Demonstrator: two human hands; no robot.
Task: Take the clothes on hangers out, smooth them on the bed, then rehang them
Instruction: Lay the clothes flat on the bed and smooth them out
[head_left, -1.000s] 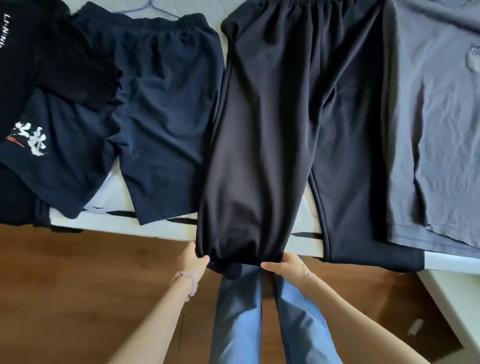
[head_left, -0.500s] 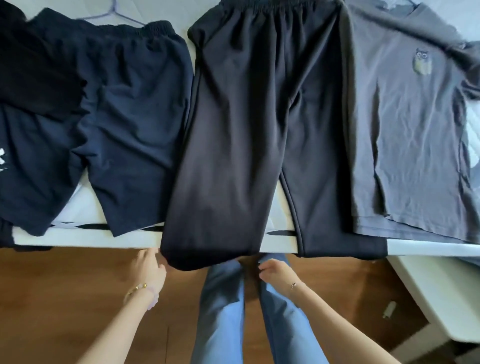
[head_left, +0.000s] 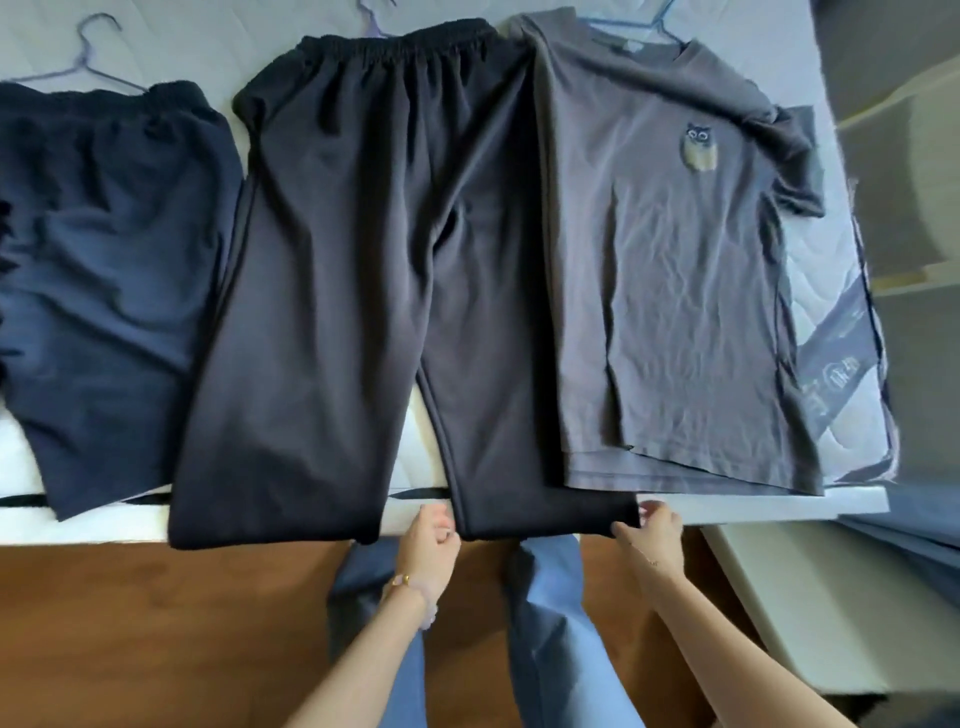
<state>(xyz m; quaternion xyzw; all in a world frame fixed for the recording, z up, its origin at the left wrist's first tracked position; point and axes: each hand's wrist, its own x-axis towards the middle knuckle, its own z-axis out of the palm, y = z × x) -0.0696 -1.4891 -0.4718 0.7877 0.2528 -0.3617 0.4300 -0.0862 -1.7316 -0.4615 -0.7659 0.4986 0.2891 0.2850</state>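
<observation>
My left hand (head_left: 428, 538) and right hand (head_left: 655, 530) seemingly pinch the black trousers (head_left: 363, 270) right-leg hem corners; leg runs straight away up the bed (head_left: 779, 501).

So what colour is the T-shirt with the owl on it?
Grey T-shirt, with a small dark-and-tan owl on the chest; head view.

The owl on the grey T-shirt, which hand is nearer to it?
Right. The right hand sits at the bed edge below the owl; the left hand is farther left, under the black trousers.
</observation>
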